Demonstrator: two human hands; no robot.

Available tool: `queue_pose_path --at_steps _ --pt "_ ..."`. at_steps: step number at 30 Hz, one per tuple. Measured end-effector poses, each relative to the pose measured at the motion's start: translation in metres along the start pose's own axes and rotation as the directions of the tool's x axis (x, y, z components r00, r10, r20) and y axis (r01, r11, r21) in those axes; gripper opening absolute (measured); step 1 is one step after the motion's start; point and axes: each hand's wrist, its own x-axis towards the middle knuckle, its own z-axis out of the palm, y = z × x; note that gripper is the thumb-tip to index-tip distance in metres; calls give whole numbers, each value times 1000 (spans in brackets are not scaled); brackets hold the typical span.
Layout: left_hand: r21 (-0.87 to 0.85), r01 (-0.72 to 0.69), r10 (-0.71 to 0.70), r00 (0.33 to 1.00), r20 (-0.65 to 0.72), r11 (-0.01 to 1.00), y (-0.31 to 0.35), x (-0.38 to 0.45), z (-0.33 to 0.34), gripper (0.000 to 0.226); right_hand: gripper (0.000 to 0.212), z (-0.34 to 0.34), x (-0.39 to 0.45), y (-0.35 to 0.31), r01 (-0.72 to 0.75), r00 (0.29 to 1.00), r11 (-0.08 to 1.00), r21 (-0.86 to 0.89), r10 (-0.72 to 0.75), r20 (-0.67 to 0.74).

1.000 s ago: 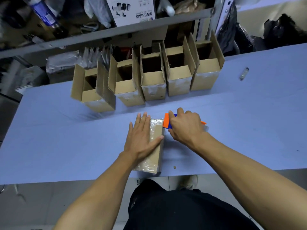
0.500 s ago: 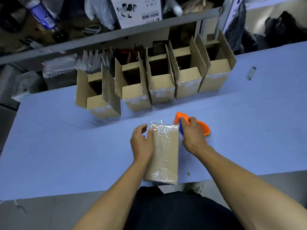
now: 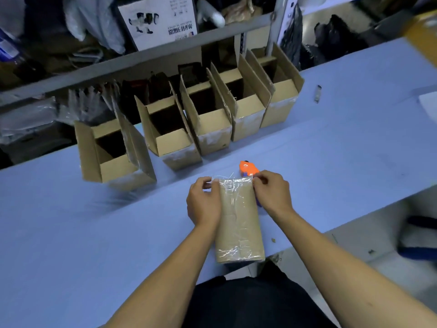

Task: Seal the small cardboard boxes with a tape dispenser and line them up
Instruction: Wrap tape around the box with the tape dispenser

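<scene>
Both hands now work the far end of the flat box [image 3: 238,221], the landmark here. The left hand [image 3: 204,204] pinches the loose tape [image 3: 233,185] at the box's far-left corner, fingers curled on the film; the right hand [image 3: 272,194] does the same at the far-right corner. Half a second ago the right hand was still on the tape dispenser [image 3: 248,168]; it has let go, and the orange tool now lies on the bench [image 3: 71,233] just beyond the box's far-right corner. The left hand, earlier flat on the box, has slid up to the tape end. I judge taping is finished on this seam and the overhang is being folded down. Five open boxes [image 3: 212,119] stand in a row well beyond the box, so lining it up comes next.
</scene>
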Motion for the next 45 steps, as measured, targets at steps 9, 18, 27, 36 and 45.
queue_pose_path --at_steps 9,18,27,36,45 --pt "-128 -16 24 997 67 992 -1 15 -8 25 25 20 2 -16 -95 993 986 134 104 -60" --pt "-166 -127 95 978 -188 978 34 25 -30 23 26 22 21 -75 206 978 971 120 -208 -1" --pt "-220 -200 85 893 -442 955 49 15 -33 19 32 15 25 -92 308 944 933 186 -323 60" --pt "-438 -15 -89 973 -215 899 57 1 -25 28 18 5 16 -94 222 955 972 81 -233 182" --pt "-550 293 -313 948 60 782 47 -11 -22 46 49 1 7 -93 327 907 938 -113 -278 317"
